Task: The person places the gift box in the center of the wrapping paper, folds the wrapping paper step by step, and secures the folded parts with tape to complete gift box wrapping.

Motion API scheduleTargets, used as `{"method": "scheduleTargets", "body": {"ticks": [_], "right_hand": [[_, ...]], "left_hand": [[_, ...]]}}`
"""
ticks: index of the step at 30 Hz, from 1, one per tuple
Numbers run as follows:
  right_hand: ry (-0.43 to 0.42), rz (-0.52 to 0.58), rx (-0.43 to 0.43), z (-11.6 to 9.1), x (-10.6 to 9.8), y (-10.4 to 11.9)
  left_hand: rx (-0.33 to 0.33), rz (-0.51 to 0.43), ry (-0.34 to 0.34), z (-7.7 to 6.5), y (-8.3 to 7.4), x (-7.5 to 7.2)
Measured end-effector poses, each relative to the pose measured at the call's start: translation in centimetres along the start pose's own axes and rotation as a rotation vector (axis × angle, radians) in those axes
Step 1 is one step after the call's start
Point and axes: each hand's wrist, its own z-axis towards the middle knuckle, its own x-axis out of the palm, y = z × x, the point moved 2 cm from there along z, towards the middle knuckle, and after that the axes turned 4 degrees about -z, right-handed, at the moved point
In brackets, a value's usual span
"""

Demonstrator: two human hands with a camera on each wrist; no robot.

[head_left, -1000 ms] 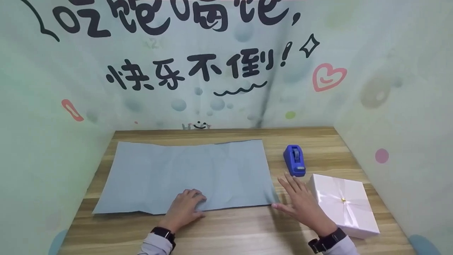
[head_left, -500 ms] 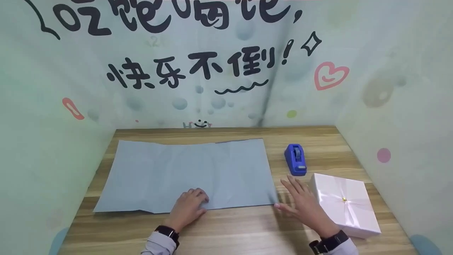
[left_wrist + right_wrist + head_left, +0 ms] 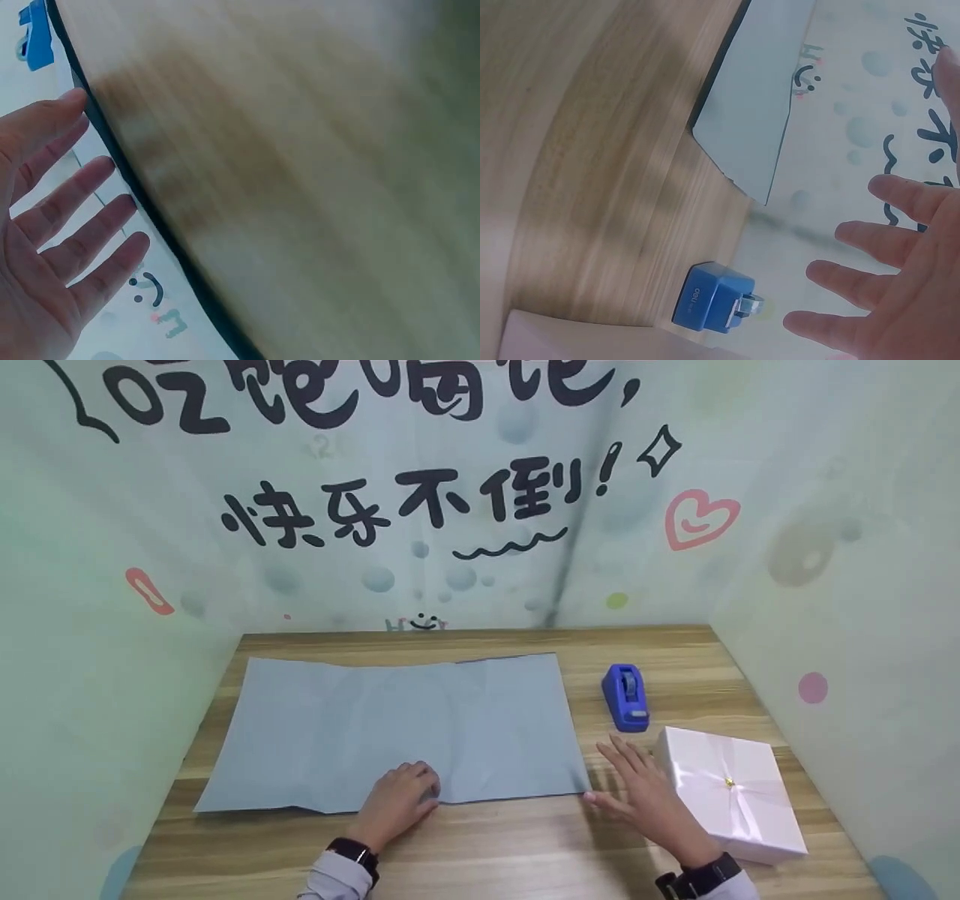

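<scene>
We got even light in head view, pale sheen on the table (image 3: 510, 851), soft shadows; wrist views looked hazy (left blurriest).

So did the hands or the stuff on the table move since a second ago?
Just a little. The left hand slid slightly to the right along the blue paper's near edge. The right hand eased back a bit, away from the tape dispenser. No grip visibly changed. The paper, dispenser and white box stayed put.
</scene>
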Motion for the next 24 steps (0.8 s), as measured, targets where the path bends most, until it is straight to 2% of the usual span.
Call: {"method": "scheduleTargets", "body": {"ticks": [7,13,20,24], "right_hand": [[0.029,0.030,0.028,-0.4,-0.2,-0.3],[0.030,0.035,0.028,-0.5,-0.2,-0.4],[0.034,0.059,0.067,-0.8,-0.3,-0.5],[0.025,0.067,0.075,-1.0,-0.3,-0.6]], "left_hand": [[0.053,0.030,-0.040,0.2,-0.3,-0.3],[0.087,0.063,-0.028,0.1,-0.9,-0.6],[0.050,0.005,0.022,-0.4,-1.4,-0.9],[0.014,-0.005,0.050,-0.7,-1.1,-0.6]]}}
